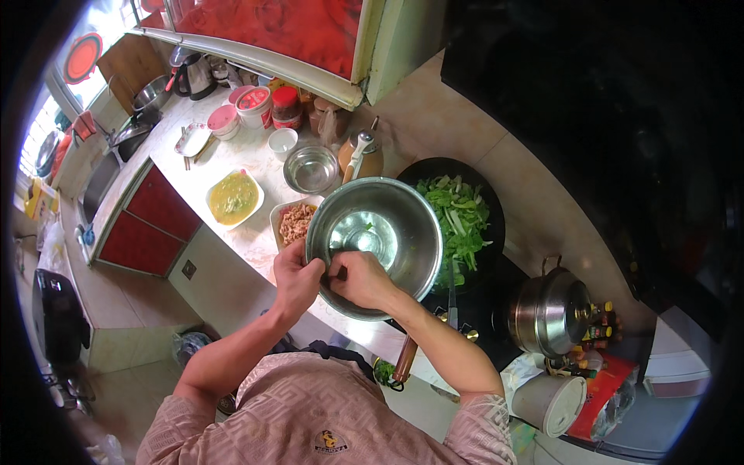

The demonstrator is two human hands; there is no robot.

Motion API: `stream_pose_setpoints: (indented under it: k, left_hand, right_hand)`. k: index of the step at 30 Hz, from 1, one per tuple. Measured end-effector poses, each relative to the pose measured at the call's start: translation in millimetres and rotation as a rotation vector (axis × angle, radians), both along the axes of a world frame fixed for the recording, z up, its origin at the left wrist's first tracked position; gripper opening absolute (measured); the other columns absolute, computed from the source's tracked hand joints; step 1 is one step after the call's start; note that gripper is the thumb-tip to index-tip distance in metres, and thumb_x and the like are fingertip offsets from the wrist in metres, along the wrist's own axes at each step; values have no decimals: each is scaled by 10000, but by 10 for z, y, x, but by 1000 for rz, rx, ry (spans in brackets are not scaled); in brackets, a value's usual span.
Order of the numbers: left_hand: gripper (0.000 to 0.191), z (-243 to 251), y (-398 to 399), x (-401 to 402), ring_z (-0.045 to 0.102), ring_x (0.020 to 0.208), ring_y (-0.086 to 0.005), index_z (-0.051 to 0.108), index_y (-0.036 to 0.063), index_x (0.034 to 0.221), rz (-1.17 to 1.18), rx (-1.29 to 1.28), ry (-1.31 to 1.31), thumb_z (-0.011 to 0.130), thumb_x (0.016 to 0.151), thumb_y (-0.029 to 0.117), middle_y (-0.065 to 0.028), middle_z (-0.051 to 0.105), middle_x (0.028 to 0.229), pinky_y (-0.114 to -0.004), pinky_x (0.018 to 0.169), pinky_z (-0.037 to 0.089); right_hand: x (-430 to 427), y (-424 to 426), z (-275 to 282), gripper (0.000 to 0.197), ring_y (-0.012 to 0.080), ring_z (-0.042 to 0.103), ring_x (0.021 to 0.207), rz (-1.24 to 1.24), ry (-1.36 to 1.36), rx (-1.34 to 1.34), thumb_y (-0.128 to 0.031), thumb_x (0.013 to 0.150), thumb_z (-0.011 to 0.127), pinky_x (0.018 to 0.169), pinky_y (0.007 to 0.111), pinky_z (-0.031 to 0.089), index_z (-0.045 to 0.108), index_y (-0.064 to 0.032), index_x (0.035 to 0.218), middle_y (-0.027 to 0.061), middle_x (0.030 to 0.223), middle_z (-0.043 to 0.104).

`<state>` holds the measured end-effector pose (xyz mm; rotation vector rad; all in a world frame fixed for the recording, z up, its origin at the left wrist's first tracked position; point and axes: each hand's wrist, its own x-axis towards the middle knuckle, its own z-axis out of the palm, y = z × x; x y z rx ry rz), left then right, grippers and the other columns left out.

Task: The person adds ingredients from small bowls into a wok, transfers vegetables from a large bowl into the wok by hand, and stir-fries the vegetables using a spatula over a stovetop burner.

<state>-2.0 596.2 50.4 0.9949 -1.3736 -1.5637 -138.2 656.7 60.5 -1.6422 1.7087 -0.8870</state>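
My left hand (296,279) grips the near-left rim of a large stainless-steel mixing bowl (401,215). Inside the bowl, close to that same rim, my right hand (360,279) has its fingers curled against the wall; whether it pinches something is hidden. A small green leaf scrap (369,226) lies on the bowl's bottom. Chopped leafy greens (459,221) heap up in a black wok (499,224) just right of the bowl, with a spatula handle (452,296) sticking out toward me. Partly covered by the bowl, a white dish holds raw minced meat (295,222).
Left on the counter stand a square dish of beaten egg mixture (233,199), a small metal bowl (311,170) and a white cup (283,143). A lidded steel pot (549,311) sits right of the wok. The wok's wooden handle (405,357) juts toward my body. A red cabinet (273,29) overhangs the back.
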Motion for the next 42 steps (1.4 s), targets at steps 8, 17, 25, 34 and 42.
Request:
stream_pose_setpoints:
  k: [8, 17, 25, 34, 42]
  left_hand:
    - [63, 42, -47, 427, 490, 575, -56, 603, -12, 734, 170, 84, 40, 547, 706, -25, 32, 548, 643, -221, 513, 407]
    - [168, -37, -1234, 2294, 433, 508, -91, 445, 101, 655, 733, 112, 163, 549, 662, -30, 22, 457, 620, -267, 405, 390]
    - [138, -144, -4292, 5429, 430, 506, -280, 432, 28, 634, 1352, -639, -710, 532, 685, 108, -151, 443, 551, -440, 523, 376]
    - [99, 503, -6534, 7222, 644, 622, -219, 566, 177, 870, 912, -1227, -1961, 472, 895, 156, -44, 579, 717, -350, 498, 507]
    - [181, -1407, -6732, 6267, 395, 550, -211, 452, 26, 629, 1358, -538, -700, 601, 678, 116, -92, 474, 587, -395, 546, 389]
  right_hand:
    - [-711, 102, 601, 91, 107, 599, 700, -392, -450, -41, 1, 759, 671, 650, 254, 500, 646, -32, 840, 31, 779, 650]
    - [-2114, 647, -113, 249, 164, 601, 897, -699, 500, -76, -130, 865, 648, 743, 316, 509, 628, 5, 1073, 123, 1036, 634]
    - [-882, 250, 561, 295, 238, 637, 860, -784, 418, 66, -190, 923, 602, 768, 332, 513, 621, 30, 1119, 159, 982, 672]
    - [596, -431, 1151, 269, 181, 599, 758, -974, 600, 347, -194, 902, 647, 691, 308, 489, 647, 10, 1077, 105, 848, 669]
    - [1092, -817, 1120, 287, 181, 589, 772, -1140, 504, 378, -195, 898, 648, 719, 310, 482, 640, 7, 1102, 113, 847, 662]
